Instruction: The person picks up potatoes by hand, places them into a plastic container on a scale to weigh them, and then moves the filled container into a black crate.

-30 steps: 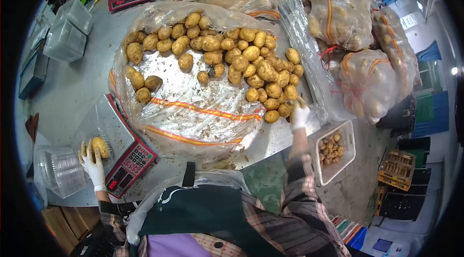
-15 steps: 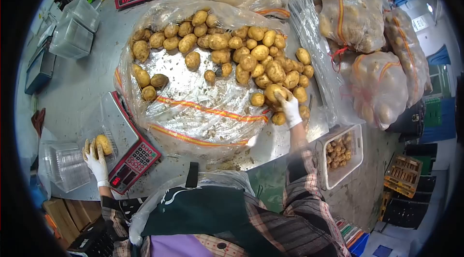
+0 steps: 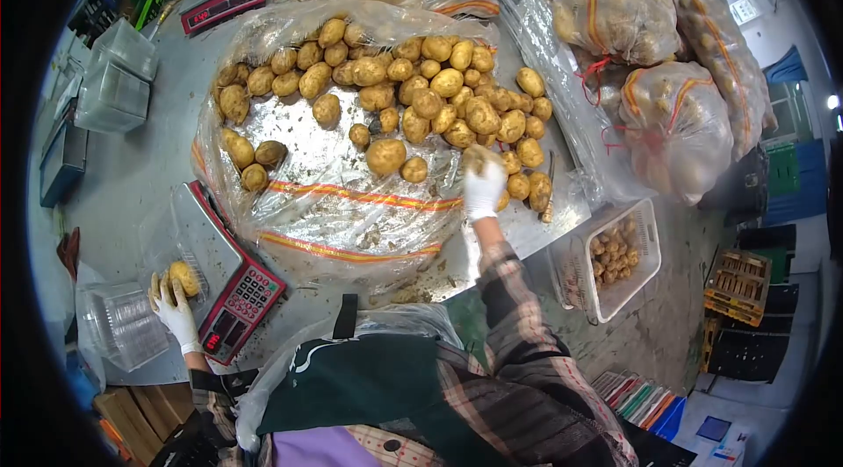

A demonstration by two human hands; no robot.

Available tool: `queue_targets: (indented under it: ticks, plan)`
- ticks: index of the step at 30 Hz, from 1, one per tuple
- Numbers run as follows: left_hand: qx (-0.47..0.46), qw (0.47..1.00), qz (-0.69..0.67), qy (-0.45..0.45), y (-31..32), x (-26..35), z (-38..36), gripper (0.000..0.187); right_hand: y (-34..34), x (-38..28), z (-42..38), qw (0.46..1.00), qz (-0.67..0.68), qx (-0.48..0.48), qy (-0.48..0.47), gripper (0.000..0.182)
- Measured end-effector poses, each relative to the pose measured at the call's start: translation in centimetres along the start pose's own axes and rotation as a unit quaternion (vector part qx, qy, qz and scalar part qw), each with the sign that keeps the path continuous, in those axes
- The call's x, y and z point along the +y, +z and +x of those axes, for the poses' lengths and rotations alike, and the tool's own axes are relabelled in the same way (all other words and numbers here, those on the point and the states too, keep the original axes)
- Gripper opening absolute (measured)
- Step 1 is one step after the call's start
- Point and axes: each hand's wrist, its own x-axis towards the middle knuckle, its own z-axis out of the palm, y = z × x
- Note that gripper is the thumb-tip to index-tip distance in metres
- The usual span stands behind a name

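Note:
At the left, my left hand (image 3: 175,314) in a white glove is closed on the near edge of a clear plastic tray (image 3: 161,237), its fingertips against a potato (image 3: 183,278) inside. The tray sits on a red-edged digital scale (image 3: 239,291). My right hand (image 3: 485,183), also gloved, reaches down at the near side of the potato pile (image 3: 481,114); its fingers are smeared by motion, so whether they hold anything cannot be seen. Left of it, a large potato (image 3: 385,156) and a smaller potato (image 3: 414,169) lie on the open plastic bag (image 3: 351,234).
Stacked clear trays (image 3: 125,313) stand beside the scale, more trays (image 3: 114,94) farther back. A second scale (image 3: 223,0) is at the far left. Full potato sacks (image 3: 615,2) line the right. A white crate (image 3: 625,287) of small potatoes stands below the table's right edge.
The large potato that was in my right hand now lies farther left on the bag. The smaller potato has shifted left too. My right hand has moved left; my left hand stays at the tray.

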Motion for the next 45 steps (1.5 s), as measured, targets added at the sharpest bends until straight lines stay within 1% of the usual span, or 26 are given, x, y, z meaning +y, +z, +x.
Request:
queue_targets:
  ticks: [1,3,4,6,9,10,11,12,14,16,17,20,21,22,25,28,29,31,32,35,37,40,41,42,44,45]
  plan:
    - [-0.001,1.000,-0.001,0.003,0.1,0.0,0.0,0.034,-0.6,3.2,-0.9,0.998,0.010,0.050,0.046,0.019]
    - [0.001,1.000,-0.001,-0.005,0.0,0.2,0.1,0.034,-3.8,5.5,-2.8,0.979,-0.129,-0.004,0.157,0.026]
    - [0.001,1.000,-0.001,-0.011,0.0,0.4,0.1,0.034,-3.9,7.4,-4.2,0.949,-0.235,-0.064,0.200,0.039]
    - [-0.001,1.000,0.000,-0.014,0.2,0.3,0.1,0.034,-3.8,7.2,-6.5,0.976,-0.153,-0.055,0.145,0.054]
    - [-0.010,1.000,-0.016,-0.016,-0.2,0.2,0.2,0.034,-3.1,7.6,-6.5,0.991,-0.061,-0.076,0.093,0.054]
    - [-0.012,0.999,-0.025,-0.017,-0.3,0.2,0.5,0.033,-3.5,7.2,-6.5,0.973,0.090,-0.085,0.195,0.052]
    - [-0.013,0.998,-0.060,-0.022,-0.3,0.1,0.8,0.033,-3.8,6.8,-6.2,0.922,0.240,-0.092,0.288,0.050]
    - [-0.013,0.995,-0.093,-0.029,-0.3,0.0,0.9,0.032,-3.9,6.3,-5.7,0.841,0.383,-0.100,0.369,0.048]
    - [-0.007,0.989,-0.141,-0.041,-0.5,-0.2,0.7,0.031,-3.9,4.6,-5.2,0.653,0.612,-0.152,0.420,0.047]
    - [0.006,0.985,-0.167,-0.051,-1.4,1.3,0.9,0.030,-5.2,-1.7,-3.9,0.424,0.755,-0.199,0.459,0.048]
    - [0.007,0.980,-0.188,-0.065,-1.6,1.8,0.9,0.029,-4.4,-3.0,-4.0,0.385,0.767,-0.253,0.447,0.051]
    - [0.028,0.961,-0.256,-0.098,-1.7,1.9,0.5,0.029,-2.0,-11.4,-3.8,0.439,0.731,-0.367,0.372,0.052]
    - [0.055,0.959,-0.257,-0.111,-2.0,2.0,0.3,0.029,0.3,-12.8,-4.2,0.537,0.653,-0.422,0.327,0.053]
    - [0.053,0.956,-0.244,-0.152,-3.3,2.8,0.3,0.029,1.7,-15.2,-4.5,0.529,0.635,-0.476,0.302,0.049]
    - [0.117,0.920,-0.322,-0.190,-4.2,1.4,-0.8,0.030,4.3,-24.0,-5.8,0.606,0.524,-0.573,0.173,0.041]
    - [0.144,0.900,-0.313,-0.265,-7.4,1.1,-2.1,0.032,7.8,-31.8,-8.8,0.664,0.491,-0.564,0.003,0.038]
    - [0.153,0.894,-0.319,-0.275,-7.7,0.4,-2.9,0.031,8.7,-34.4,-9.6,0.642,0.508,-0.574,-0.035,0.041]
    - [0.169,0.881,-0.333,-0.290,-8.1,-0.9,-4.6,0.031,8.2,-40.2,-11.0,0.655,0.491,-0.565,-0.103,0.045]
    - [0.161,0.873,-0.337,-0.312,-8.4,-1.1,-5.4,0.030,9.6,-42.0,-12.5,0.638,0.518,-0.555,-0.131,0.049]
    - [0.153,0.864,-0.337,-0.341,-8.5,-1.3,-8.2,0.027,14.2,-45.0,-16.4,0.699,0.395,-0.489,-0.340,0.048]
    - [0.144,0.862,-0.341,-0.346,-8.2,-1.0,-9.8,0.026,16.3,-45.7,-18.3,0.708,0.259,-0.452,-0.477,0.047]
    - [0.135,0.846,-0.363,-0.366,-8.7,-1.0,-11.0,0.025,18.8,-45.8,-19.1,0.731,0.107,-0.464,-0.489,0.046]
    - [0.137,0.838,-0.371,-0.377,-8.6,-1.5,-11.6,0.025,19.2,-45.5,-18.9,0.719,0.123,-0.466,-0.500,0.045]
    - [0.138,0.829,-0.378,-0.388,-8.6,-2.0,-12.3,0.025,19.5,-44.8,-18.6,0.733,0.172,-0.436,-0.493,0.042]
    - [0.154,0.800,-0.407,-0.413,-9.3,-3.2,-12.7,0.027,21.1,-42.8,-16.9,0.751,0.344,-0.417,-0.380,0.031]
    - [0.162,0.794,-0.413,-0.414,-10.2,-3.6,-12.7,0.027,19.9,-41.7,-15.4,0.789,0.301,-0.425,-0.326,0.027]
